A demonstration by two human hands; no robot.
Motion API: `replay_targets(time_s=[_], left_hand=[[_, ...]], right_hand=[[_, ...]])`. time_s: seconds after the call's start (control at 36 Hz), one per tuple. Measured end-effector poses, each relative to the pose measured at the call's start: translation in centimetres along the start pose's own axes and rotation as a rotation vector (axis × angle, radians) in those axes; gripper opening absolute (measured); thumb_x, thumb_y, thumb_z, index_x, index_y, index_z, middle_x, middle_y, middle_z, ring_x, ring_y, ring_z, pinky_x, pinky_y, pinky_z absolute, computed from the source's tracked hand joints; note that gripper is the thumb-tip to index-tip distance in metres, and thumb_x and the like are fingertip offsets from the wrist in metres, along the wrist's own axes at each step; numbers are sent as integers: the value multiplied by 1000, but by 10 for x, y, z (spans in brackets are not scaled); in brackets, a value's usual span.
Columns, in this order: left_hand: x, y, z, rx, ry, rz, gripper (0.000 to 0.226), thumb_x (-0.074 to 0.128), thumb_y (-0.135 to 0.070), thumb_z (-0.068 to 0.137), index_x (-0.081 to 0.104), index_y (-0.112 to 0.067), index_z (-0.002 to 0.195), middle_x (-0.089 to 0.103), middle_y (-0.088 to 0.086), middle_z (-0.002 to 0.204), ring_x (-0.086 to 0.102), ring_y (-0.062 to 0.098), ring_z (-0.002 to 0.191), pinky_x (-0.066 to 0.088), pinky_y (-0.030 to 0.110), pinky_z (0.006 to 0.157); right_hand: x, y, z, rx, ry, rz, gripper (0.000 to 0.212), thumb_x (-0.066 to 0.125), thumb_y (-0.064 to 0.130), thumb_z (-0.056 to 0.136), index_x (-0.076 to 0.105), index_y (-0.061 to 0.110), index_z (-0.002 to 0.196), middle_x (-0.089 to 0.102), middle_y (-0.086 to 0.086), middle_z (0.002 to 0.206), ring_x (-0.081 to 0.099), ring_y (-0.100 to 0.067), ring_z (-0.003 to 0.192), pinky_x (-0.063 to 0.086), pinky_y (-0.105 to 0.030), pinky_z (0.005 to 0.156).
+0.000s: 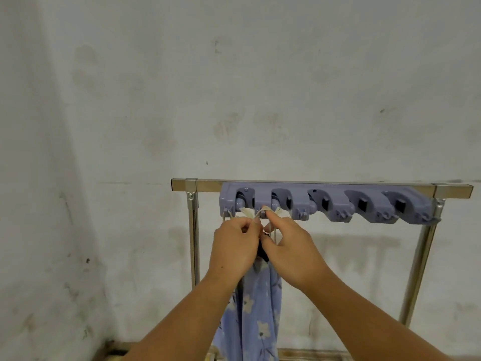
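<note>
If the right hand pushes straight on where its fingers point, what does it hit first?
The right hand would likely meet the purple rack just past the string it pinches; depth is unclear.

One wide-angle camera, worn on the head, faces forward and slightly down at the wall [156, 87]; the left hand [234, 247], right hand [290, 247] and metal rack [208, 185] sit close, lower centre-right.

The holder [325, 204] sits on the near side of the rail [208, 184], which spans the left post [194, 243] and right post [421, 269] before the wall [156, 100]. Under the holder's left end, the left hand [234, 248] and right hand [289, 246] meet at the strings [247, 212]. The cloth [260, 308] hangs below them, nearer the left post.
</note>
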State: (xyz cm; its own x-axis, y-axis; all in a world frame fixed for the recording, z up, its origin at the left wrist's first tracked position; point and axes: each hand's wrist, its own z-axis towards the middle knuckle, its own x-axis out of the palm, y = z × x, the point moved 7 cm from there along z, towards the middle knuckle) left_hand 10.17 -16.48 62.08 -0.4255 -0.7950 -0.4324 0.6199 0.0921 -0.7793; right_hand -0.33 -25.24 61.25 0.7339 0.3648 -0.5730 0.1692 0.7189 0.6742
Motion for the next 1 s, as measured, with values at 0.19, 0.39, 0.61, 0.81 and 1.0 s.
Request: replay_targets(time_s=[0.19,0.39,0.61,0.81,1.0], left_hand=[[4,4,-2,2,24,-36,37,52,-38,106,76,-26,80,73,-6,73,66,6,70,46,9,60],[11,8,-9,-11,51,-90,38,56,-35,105,75,-27,72,69,-17,62,63,0,60,43,11,55],[3,1,3,1,30,2,43,48,-44,107,79,-26,84,74,-8,73,69,6,67,52,18,65],[9,9,2,-16,65,65,45,46,-42,108,79,-27,81,71,-10,69,64,-3,62,41,5,58],[7,10,-13,68,108,-8,28,55,-30,105,81,-27,94,73,-17,77,64,-7,74,43,6,64]], right_hand=[[3,-2,-5,2,-12,34,59,54,28,106,33,40,159,55,14,114,56,-1,75,48,-10,75],[3,-3,-18,-23,-15,37,59,58,19,103,38,38,156,52,20,112,55,5,75,43,-4,76],[-8,5,-8,-6,-39,70,44,57,21,103,52,35,145,55,15,115,57,11,85,44,-1,73],[3,-2,-9,31,40,47,45,58,22,102,52,32,146,56,7,135,53,-3,104,41,-5,79],[11,-17,-28,25,71,100,55,61,17,100,47,39,148,48,21,127,64,-10,102,45,-9,84]])
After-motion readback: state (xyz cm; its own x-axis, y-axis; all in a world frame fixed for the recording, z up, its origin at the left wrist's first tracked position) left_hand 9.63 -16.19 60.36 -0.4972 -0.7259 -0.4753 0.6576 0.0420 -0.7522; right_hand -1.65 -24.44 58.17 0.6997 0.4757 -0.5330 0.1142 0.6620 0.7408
